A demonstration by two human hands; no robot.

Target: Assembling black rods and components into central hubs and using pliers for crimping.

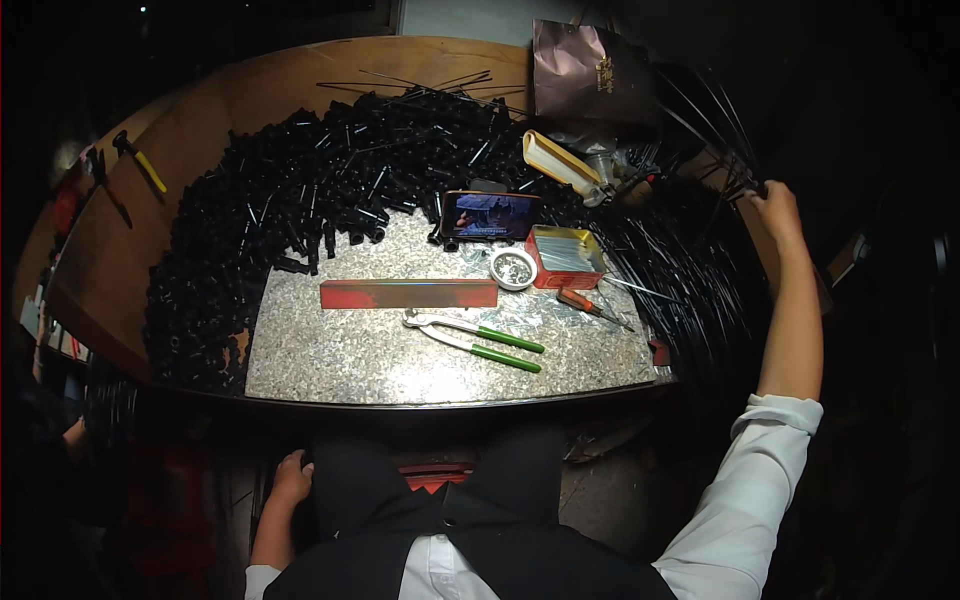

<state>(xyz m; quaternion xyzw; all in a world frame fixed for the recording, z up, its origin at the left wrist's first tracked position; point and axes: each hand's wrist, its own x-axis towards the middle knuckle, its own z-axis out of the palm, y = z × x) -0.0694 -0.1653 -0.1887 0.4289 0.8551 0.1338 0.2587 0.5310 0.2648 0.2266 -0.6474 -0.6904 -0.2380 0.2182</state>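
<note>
At the far right, my right hand (pixel 778 212) grips several thin black rods (pixel 738 150) that fan up and away from it. Below it a large pile of the same kind of black rods (pixel 690 270) lies along the right of the work surface. My left hand (pixel 292 478) rests low beside my left thigh, holding nothing that I can see. End-cutting pincers (pixel 475 340) with green handles lie on the speckled stone slab (pixel 330 360). Behind them sits a long red block (pixel 408 293), its top darkened.
Short black tubular parts (pixel 300 180) heap across the back and left. A phone (pixel 490 216) stands propped before them, near a white round dish (pixel 513 268), a red box (pixel 566 257) of silvery rods and an orange-handled screwdriver (pixel 594 308). A brown bag (pixel 590 75) stands behind; yellow-handled pliers (pixel 140 162) hang left.
</note>
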